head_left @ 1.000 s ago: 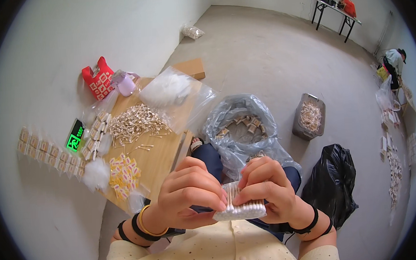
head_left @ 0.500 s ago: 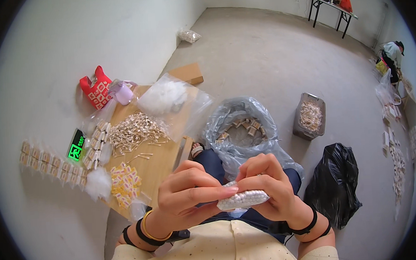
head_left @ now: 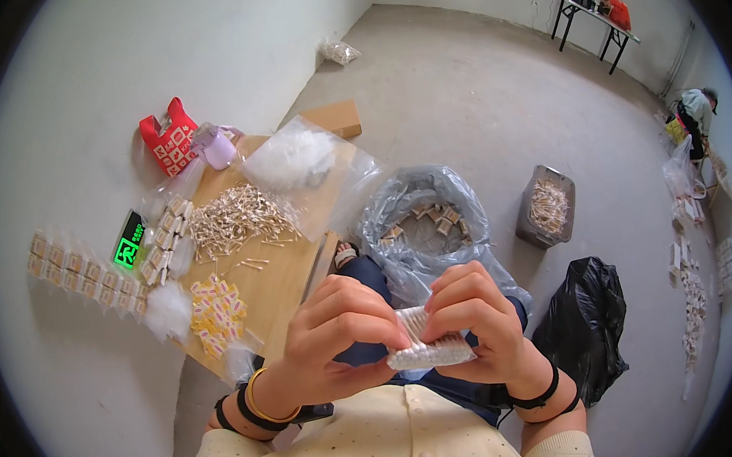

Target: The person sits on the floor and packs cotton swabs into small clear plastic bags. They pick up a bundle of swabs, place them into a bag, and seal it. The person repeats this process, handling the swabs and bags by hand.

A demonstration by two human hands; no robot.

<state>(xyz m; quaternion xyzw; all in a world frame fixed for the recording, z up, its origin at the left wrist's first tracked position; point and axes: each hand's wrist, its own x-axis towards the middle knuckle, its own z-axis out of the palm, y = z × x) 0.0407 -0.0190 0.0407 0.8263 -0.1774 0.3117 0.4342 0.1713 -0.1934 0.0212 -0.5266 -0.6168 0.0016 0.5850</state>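
Note:
A small clear packet of cotton swabs (head_left: 428, 355) is held between my two hands in front of my chest. Its white cotton tips face me, and the sticks show along its upper side. My left hand (head_left: 345, 332) grips the packet's left part, fingers curled and thumb hidden beneath. On the opposite side my right hand (head_left: 475, 321) pinches it, with fingertips pressing on its top near the middle. Beyond my hands, a grey plastic bag (head_left: 477, 259) lines a round container on the floor, with several small packed bundles (head_left: 445, 221) inside.
On the wooden table (head_left: 282, 296) at left lie loose cotton swabs (head_left: 235, 220), yellow-and-white labels (head_left: 216, 313) and clear bags (head_left: 295, 157). A grey bin of swabs (head_left: 547, 205) and a black bag (head_left: 586, 332) stand at right. Another person (head_left: 694, 116) bends over at far right.
The packet has tilted so its upper side with the sticks now shows more. My right fingers have shifted onto its top. The whole view has turned slightly.

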